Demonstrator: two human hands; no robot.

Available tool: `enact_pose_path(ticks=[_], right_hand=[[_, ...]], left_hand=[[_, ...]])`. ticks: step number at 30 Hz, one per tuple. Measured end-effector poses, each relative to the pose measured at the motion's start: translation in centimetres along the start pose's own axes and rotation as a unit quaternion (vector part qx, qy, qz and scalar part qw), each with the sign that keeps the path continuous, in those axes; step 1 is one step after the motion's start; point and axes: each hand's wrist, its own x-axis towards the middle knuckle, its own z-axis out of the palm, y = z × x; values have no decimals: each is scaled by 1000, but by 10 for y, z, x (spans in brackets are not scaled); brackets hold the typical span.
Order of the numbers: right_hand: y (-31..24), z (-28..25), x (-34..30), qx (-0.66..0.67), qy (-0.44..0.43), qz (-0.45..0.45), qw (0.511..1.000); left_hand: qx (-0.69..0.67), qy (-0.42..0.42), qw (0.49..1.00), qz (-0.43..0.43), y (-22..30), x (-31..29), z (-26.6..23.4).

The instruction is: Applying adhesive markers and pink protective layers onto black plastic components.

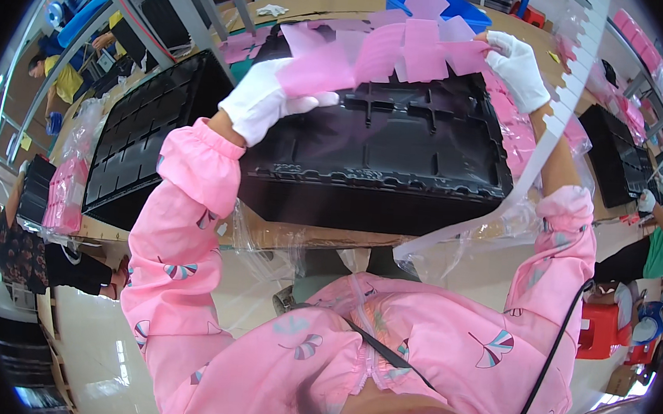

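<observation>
You are working over a large black moulded tray [398,154] lying on the cardboard-covered bench [324,4]; its ribbed compartments are showing nothing inside. A second black tray [147,126] with many small cells is sitting just beside it on your left, also empty as far as the view shows, and a third dark tray [612,151] is lying well apart on your right. A blue bin [464,9] is standing at the far edge, its contents hidden.

Between your two white-gloved hands you are holding up a fanned string of translucent pink film sheets [390,52], overlapping too much to count, hanging above the big tray and hiding its far rim. Your left hand [266,101] is pinching the near end, thumb pressed over the sheet against curled fingers. Your right hand [518,66] is gripping the far end, fingers closed on it. A white notched strip [560,116] is crossing in front of your right forearm. Clear plastic wrap [453,240] is drooping off the bench edge. Stacks of pink sheets [64,194] are sitting far left.
</observation>
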Motion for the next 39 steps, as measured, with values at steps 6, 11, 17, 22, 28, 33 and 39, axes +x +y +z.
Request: enact_pose_path(ticks=[6, 11, 17, 22, 28, 33, 39], right_hand=[[-9, 1, -62, -100, 9, -76, 992], [-22, 17, -81, -81, 14, -35, 996], [-9, 13, -93, -64, 10, -94, 993], [-21, 14, -108, -103, 16, -132, 986], [-38, 13, -108, -109, -3, -106, 988], [-42, 6, -113, -148, -64, -138, 977], [-46, 2, -121, -144, -80, -153, 974]], left_hand=[[-86, 35, 995, -32, -10, -3, -8], [-89, 61, 994, -28, -18, -7, -12], [-131, 107, 986, -12, -24, -5, -20], [-148, 90, 984, -31, -26, -16, -30], [-117, 92, 988, -30, -26, -20, -28], [-41, 124, 991, -26, -28, -21, -34], [-46, 110, 992, -30, -29, -28, -41]])
